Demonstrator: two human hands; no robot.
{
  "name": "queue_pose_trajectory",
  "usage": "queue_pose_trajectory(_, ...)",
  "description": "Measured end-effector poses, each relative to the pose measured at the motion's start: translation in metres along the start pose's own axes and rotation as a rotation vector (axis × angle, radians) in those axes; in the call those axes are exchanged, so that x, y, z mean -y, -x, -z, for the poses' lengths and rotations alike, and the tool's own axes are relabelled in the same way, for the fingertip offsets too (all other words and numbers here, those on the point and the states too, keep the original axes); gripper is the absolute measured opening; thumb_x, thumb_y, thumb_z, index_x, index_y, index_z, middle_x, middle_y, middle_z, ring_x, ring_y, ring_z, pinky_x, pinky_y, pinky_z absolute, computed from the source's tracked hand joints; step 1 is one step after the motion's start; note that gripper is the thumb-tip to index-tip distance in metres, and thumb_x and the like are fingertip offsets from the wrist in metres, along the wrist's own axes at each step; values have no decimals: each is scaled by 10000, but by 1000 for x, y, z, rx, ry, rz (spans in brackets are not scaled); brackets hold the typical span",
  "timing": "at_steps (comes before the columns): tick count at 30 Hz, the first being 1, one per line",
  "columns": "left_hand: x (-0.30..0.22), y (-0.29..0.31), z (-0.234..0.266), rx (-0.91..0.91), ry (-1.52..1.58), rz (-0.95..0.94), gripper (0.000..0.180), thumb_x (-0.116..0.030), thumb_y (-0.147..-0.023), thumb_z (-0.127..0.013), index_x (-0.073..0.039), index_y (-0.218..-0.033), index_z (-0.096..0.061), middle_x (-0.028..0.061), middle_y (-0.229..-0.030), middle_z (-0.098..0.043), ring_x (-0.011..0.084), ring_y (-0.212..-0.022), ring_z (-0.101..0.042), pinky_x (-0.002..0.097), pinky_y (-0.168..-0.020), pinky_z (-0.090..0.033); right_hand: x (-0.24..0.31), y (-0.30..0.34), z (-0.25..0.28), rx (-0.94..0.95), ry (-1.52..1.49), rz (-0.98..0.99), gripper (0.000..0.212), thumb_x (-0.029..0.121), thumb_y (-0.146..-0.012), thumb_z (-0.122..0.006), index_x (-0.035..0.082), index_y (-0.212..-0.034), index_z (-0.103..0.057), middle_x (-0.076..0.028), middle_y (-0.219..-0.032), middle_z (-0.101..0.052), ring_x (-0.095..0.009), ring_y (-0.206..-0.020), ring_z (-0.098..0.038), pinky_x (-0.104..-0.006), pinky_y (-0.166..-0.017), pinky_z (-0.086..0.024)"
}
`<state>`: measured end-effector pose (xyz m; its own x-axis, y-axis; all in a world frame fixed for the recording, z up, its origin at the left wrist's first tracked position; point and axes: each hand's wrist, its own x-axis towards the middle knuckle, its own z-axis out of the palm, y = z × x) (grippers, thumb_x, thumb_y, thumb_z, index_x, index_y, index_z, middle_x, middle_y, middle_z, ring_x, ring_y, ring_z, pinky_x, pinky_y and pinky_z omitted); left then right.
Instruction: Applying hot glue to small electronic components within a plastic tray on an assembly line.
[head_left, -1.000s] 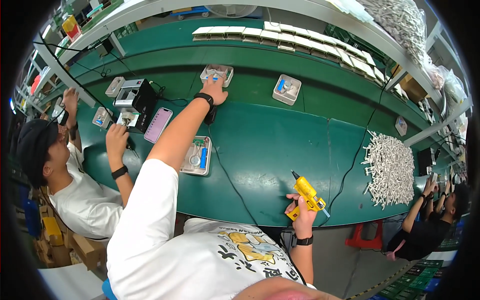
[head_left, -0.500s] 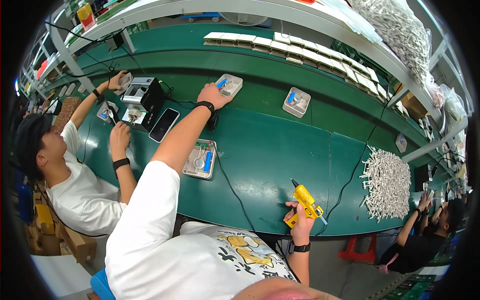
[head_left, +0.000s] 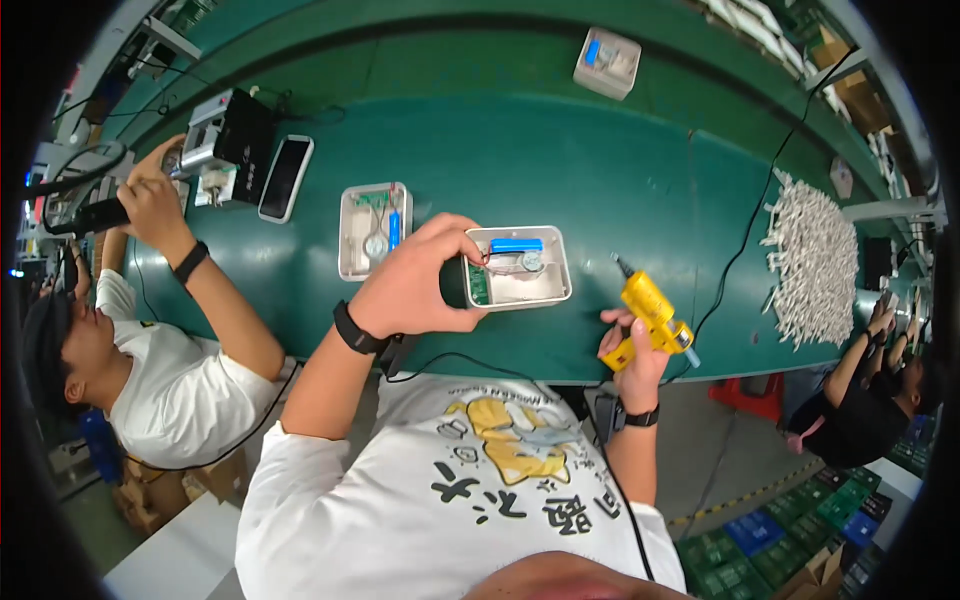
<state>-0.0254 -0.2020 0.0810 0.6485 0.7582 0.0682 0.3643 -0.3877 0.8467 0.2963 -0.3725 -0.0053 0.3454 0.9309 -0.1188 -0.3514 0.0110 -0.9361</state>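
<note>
My left hand (head_left: 415, 285) grips the left side of an open white plastic housing (head_left: 525, 291), thumb and fingers on its walls. Inside it show a blue cylindrical battery (head_left: 516, 245), a round silver part (head_left: 533, 262), a green circuit board (head_left: 479, 286) and thin wires. To the right, my right hand (head_left: 640, 362) is wrapped around the handle of a yellow glue gun (head_left: 650, 303). Its nozzle points up and left, apart from the housing. A second, similar housing (head_left: 352, 262) lies on the table just beyond my left hand.
Another housing (head_left: 617, 82) sits on the far belt. At left are a phone (head_left: 287, 178), a black machine (head_left: 248, 140) and a co-worker's arm (head_left: 225, 295). A pile of small white parts (head_left: 815, 265) lies at right. A black cable (head_left: 745, 250) crosses the table.
My left hand has come back from the far belt with a housing, now in front of me. The glue gun stays in my right hand. The view has tilted down toward me.
</note>
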Motion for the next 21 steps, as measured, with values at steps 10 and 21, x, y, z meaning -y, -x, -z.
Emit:
queue_pose_trajectory(10,-9,42,-25,-226,-233,82,281,-162,-868,-827,-26,-1089,-722,177,-1335,-692,369,-1191,-674,423,-981,-575,7,1,0,58,39,24,237,217,-1111,-584,-18,-1136,-606,-268,-1145,-717,-179,-682,-612,-358,-624,-568)
queue_pose_trajectory(21,-2,26,-40,-248,-314,42,100,-92,-930,-788,-2,-934,-747,153,-1224,-738,329,-1047,-697,425,-892,-576,33,13,-26,192,144,-73,214,183,-1077,-618,-8,-1171,-636,-254,-1132,-758,-199,-766,-669,-363,-714,-585)
